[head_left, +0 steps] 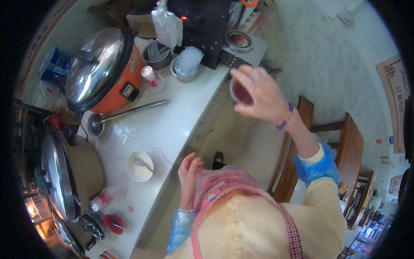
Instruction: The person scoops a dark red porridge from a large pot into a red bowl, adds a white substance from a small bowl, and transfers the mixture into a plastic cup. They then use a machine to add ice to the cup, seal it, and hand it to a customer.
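Observation:
In my raised right hand (258, 93), the fingers curve round a clear cup (239, 94) with dark red contents, held past the counter's far right edge. Its lower part is partly hidden by the hand. My left hand (189, 170) hangs by the counter's edge with loosely bent fingers and nothing in it. Nearest to that hand is a white bowl (134, 172) of whitish food with a spoon (146, 166) resting in it. Further back, a long-handled ladle (133, 111) lies with its head in a small bowl.
An orange cooker (114, 93) with a steel lid and a beige cooker (82, 168) line the counter's left side. Stacked cups (154, 78) and steel bowls (185, 71) stand at the back. Wooden benches (349, 142) are on the right, beyond the tiled floor.

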`<action>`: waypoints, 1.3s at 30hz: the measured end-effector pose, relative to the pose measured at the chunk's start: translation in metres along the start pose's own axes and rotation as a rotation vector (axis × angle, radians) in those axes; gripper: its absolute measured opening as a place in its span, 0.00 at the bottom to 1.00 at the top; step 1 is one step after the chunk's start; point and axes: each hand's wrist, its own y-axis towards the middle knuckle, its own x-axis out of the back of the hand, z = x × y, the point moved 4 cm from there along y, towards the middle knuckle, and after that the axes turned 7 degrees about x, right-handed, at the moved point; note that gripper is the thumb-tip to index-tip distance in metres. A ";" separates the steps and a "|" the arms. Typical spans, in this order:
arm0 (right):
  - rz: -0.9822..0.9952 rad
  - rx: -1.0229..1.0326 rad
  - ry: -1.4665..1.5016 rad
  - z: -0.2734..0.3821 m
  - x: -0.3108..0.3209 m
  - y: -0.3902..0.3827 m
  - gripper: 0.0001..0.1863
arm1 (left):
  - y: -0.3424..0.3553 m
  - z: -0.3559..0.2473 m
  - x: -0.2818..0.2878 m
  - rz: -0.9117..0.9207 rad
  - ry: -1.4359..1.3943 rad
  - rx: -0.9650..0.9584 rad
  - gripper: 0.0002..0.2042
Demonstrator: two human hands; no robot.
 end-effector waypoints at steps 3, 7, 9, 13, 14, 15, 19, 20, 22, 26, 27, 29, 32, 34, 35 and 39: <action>-0.080 -0.013 -0.034 -0.074 0.015 0.021 0.43 | 0.028 0.002 -0.059 0.102 0.045 0.030 0.18; -0.219 -0.029 -0.060 -0.160 0.017 0.049 0.41 | 0.070 -0.010 -0.116 0.181 0.060 0.042 0.18; -0.224 -0.063 -0.056 -0.191 0.011 0.065 0.41 | 0.093 -0.022 -0.142 0.201 0.061 0.063 0.18; -0.235 -0.073 -0.036 -0.230 -0.012 0.096 0.41 | 0.161 -0.036 -0.183 0.236 0.014 0.084 0.19; -0.228 -0.081 -0.016 -0.240 -0.017 0.100 0.41 | 0.179 -0.042 -0.196 0.254 -0.010 0.089 0.20; -0.217 -0.071 -0.044 -0.252 -0.027 0.103 0.41 | 0.196 -0.050 -0.207 0.248 0.026 0.085 0.21; -0.096 -0.060 0.040 -0.270 -0.062 0.109 0.44 | 0.259 -0.074 -0.255 0.277 -0.138 0.162 0.21; -0.080 -0.058 0.043 -0.273 -0.070 0.111 0.43 | 0.273 -0.083 -0.268 0.283 -0.196 0.172 0.21; -0.051 -0.053 0.049 -0.277 -0.089 0.110 0.43 | 0.302 -0.095 -0.291 0.314 -0.309 0.207 0.21; 0.013 -0.041 0.057 -0.283 -0.116 0.107 0.47 | 0.357 -0.110 -0.334 0.534 -0.607 0.196 0.21; 0.034 -0.059 0.095 -0.287 -0.125 0.105 0.47 | 0.366 -0.115 -0.341 0.615 -0.704 0.164 0.21; 0.035 -0.057 0.103 -0.289 -0.131 0.102 0.46 | 0.382 -0.123 -0.353 0.632 -0.809 0.184 0.21; 0.020 -0.083 0.202 -0.297 -0.145 0.098 0.45 | 0.398 -0.124 -0.360 0.639 -0.863 0.182 0.21; 0.054 -0.049 0.204 -0.296 -0.146 0.097 0.46 | 0.404 -0.120 -0.361 0.634 -0.880 0.175 0.21; 0.030 0.012 0.183 -0.293 -0.147 0.097 0.48 | 0.406 -0.119 -0.363 0.630 -0.886 0.172 0.21; 0.027 -0.010 0.264 -0.299 -0.153 0.093 0.48 | 0.413 -0.115 -0.369 0.607 -0.892 0.161 0.21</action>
